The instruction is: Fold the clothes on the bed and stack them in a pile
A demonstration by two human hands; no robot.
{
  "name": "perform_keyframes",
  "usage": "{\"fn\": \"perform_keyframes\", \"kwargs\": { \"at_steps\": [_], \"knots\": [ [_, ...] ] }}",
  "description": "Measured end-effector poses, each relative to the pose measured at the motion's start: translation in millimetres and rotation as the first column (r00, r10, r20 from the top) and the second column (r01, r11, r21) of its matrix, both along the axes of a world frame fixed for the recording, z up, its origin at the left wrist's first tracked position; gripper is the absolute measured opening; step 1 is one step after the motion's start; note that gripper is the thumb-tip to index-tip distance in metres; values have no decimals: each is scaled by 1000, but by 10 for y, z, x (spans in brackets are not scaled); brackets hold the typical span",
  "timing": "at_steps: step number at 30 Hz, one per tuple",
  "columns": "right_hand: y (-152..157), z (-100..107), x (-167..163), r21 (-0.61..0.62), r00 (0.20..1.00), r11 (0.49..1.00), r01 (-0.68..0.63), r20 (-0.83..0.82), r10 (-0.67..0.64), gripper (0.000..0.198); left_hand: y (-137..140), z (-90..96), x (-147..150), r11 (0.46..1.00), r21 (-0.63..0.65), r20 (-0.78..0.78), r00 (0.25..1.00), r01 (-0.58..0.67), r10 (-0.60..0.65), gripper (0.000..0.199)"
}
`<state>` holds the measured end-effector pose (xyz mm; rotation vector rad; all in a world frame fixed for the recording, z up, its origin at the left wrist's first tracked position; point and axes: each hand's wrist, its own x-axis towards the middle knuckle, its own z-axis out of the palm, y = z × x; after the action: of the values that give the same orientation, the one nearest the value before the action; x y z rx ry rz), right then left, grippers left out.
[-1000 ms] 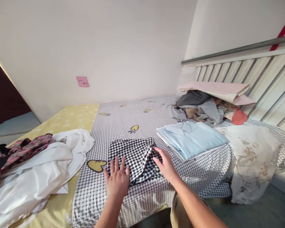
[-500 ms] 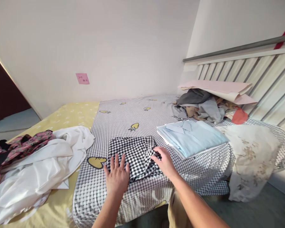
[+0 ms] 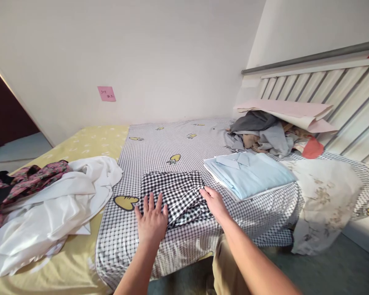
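A black-and-white checked garment (image 3: 175, 188) lies folded into a rough rectangle near the front edge of the bed. My left hand (image 3: 152, 219) rests flat on its near left corner, fingers spread. At the garment's right edge, my right hand (image 3: 214, 203) pinches a fold of the cloth between thumb and fingers. Creases run slantwise across the right part of the fabric. Just right of it lies a folded light blue shirt (image 3: 252, 174), its collar showing, on top of a white layer.
White satiny cloth (image 3: 61, 205) and a floral garment (image 3: 37, 180) are heaped at left on a yellow sheet (image 3: 101, 139). Crumpled clothes (image 3: 261, 127) lie under pink card (image 3: 292, 108) by the slatted rail (image 3: 326, 88). A pale floral cloth (image 3: 326, 196) hangs over the bed's edge.
My right hand has drawn the bunched right edge of the checked garment outward, so that side lies flatter. My left hand stays on the near left corner. The view has shifted slightly.
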<state>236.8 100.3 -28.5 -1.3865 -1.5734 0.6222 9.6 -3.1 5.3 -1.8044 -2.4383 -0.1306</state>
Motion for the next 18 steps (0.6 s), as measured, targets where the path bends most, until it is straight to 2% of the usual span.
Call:
{"fn": "perform_keyframes", "kwargs": {
  "at_steps": [6, 10, 14, 18],
  "knots": [
    [16, -44, -67, -31, 990, 999, 19, -139, -23, 55, 8, -20, 0, 999, 34, 13, 1000, -2, 1, 59],
    [-31, -15, -55, -22, 978, 1000, 7, -208, -11, 50, 19, -57, -14, 999, 47, 34, 999, 3, -5, 59],
    [-89, 41, -17, -4, 973, 999, -35, -226, 33, 39, 26, -86, -19, 997, 82, 40, 999, 4, -8, 59],
    [-145, 107, 20, 35, 973, 993, -112, -201, 116, 47, 25, -82, -22, 997, 75, 63, 998, 6, -11, 59]
  ]
}}
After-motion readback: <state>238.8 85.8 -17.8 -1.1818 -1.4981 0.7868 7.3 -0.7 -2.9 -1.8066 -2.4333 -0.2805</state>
